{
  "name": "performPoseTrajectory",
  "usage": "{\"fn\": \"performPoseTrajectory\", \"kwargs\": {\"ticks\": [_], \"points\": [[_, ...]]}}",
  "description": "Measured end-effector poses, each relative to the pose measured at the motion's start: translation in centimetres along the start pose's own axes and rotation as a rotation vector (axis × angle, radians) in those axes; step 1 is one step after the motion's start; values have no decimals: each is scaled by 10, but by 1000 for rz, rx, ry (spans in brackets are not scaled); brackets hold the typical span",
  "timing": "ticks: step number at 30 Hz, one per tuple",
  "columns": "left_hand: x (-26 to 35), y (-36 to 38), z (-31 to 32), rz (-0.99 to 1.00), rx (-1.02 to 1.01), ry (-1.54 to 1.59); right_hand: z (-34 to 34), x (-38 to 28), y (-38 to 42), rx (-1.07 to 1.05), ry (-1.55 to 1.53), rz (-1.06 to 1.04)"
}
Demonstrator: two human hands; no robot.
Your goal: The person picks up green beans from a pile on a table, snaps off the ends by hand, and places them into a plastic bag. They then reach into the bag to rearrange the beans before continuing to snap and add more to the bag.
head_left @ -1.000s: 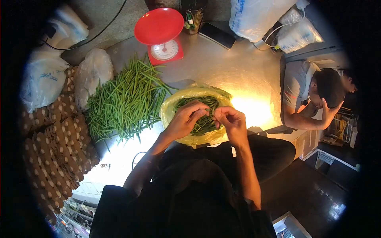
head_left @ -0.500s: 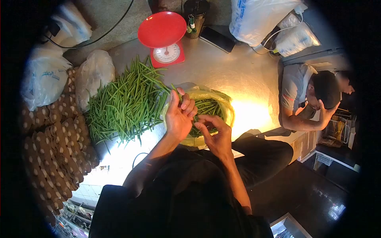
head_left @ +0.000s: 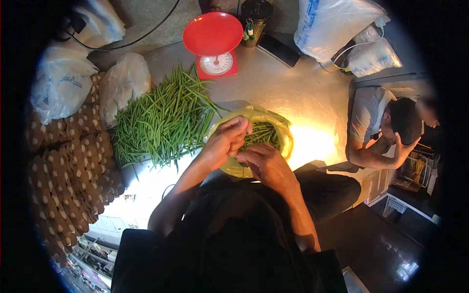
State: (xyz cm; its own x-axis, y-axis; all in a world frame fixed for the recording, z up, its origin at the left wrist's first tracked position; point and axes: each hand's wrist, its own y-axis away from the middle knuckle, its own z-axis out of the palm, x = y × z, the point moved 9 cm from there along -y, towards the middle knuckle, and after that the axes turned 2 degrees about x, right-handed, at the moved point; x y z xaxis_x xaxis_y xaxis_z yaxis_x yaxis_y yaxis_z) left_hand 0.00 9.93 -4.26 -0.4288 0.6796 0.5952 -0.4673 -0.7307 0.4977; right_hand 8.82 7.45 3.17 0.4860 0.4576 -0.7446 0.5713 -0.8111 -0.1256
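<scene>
Over the mouth of a yellow plastic bag [head_left: 285,144], my two hands are close together. My left hand [head_left: 225,142] is closed, thumb against the fingers, around a green bean that is mostly hidden now. Just below and to its right, my right hand [head_left: 269,167] has its fingers bent into a pinch; whatever they hold is covered by the hand. Inside the bag lie many green beans [head_left: 264,134]. A large heap of long green beans [head_left: 161,115] spreads over the metal table [head_left: 264,73] left of the bag.
A red dial scale [head_left: 215,63] with a round pan stands behind the heap. Near it are a dark cup [head_left: 256,19] and a phone [head_left: 278,50]. Stacked egg trays [head_left: 73,180] and plastic bags [head_left: 128,80] border the left. At right, a person [head_left: 373,112] leans on the table.
My left hand has turned from a raised, open-palmed grip to a closed one and moved right. My right hand has rotated back-up beside it. The whole view has shifted slightly.
</scene>
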Motion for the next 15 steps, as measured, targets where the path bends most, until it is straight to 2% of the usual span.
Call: {"fn": "performPoseTrajectory", "kwargs": {"ticks": [1, 2, 4, 5, 6, 8, 9, 10, 11, 13, 15], "points": [[0, 3, -3, -41, 34, -103, -6, 0, -3, 0, 10, -13], [4, -4, -2, -19, 27, -117, -1, 7, -6, -100, 90, 2], [42, 4, 4, 572, 186, -932, 23, 23, 8, -301, 222, 75], [42, 2, -4, 565, 213, -921, 48, 62, 24, -404, 283, 205], [45, -3, -12, 560, 206, -922, 58, 79, 27, -402, 280, 212], [64, 3, -51, 592, 467, -1028, 65, 126, 43, -363, 368, 497], [75, 13, -62, 655, 577, -1103, 61, 126, 44, -134, 341, 385], [89, 25, -72, 724, 690, -1181, 60, 120, 42, -134, 339, 380], [93, 32, -82, 725, 692, -1184, 58, 115, 41, -93, 242, 408], [100, 50, -91, 696, 900, -1475, 65, 109, 43, -52, 140, 447], [100, 55, -85, 741, 864, -1424, 68, 110, 42, 18, 235, 443]]}}
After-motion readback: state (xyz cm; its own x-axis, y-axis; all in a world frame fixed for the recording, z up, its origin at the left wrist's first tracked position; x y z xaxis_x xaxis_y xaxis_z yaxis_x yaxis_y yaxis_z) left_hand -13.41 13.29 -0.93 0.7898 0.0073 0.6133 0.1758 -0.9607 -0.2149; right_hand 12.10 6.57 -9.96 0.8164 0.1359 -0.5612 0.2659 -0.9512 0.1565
